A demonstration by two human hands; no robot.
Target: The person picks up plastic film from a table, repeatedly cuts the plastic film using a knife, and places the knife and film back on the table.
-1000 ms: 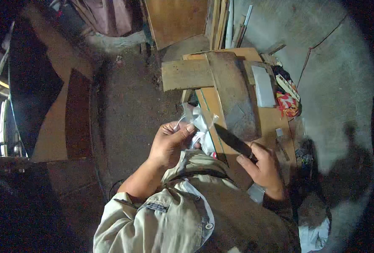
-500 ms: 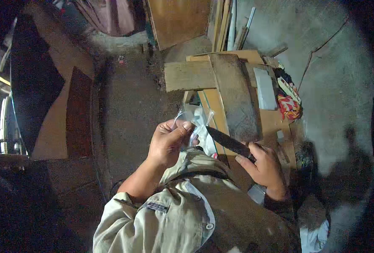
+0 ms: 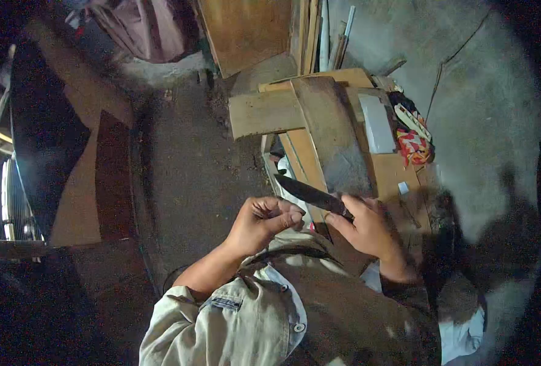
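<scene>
My right hand (image 3: 368, 229) grips a dark-bladed knife (image 3: 307, 193) by its handle. The blade points left and slightly away from me, above the boards. Just below the knife tip, my left hand (image 3: 264, 226) is closed, thumb and fingertips pinched together in front of my shirt. Whether anything small is between those fingertips cannot be made out. Part of a white thing (image 3: 293, 198) shows beneath the blade, partly hidden by it.
Wooden boards (image 3: 267, 113) lie stacked ahead, with a white flat piece (image 3: 377, 125) and a red-and-yellow patterned cloth (image 3: 415, 146) to their right. Pipes and wood strips (image 3: 325, 36) lean at the back. A dark panel (image 3: 47, 131) stands left.
The clear plastic that was in my left hand no longer shows there. My left hand has moved down and right; the knife has shifted slightly left and up.
</scene>
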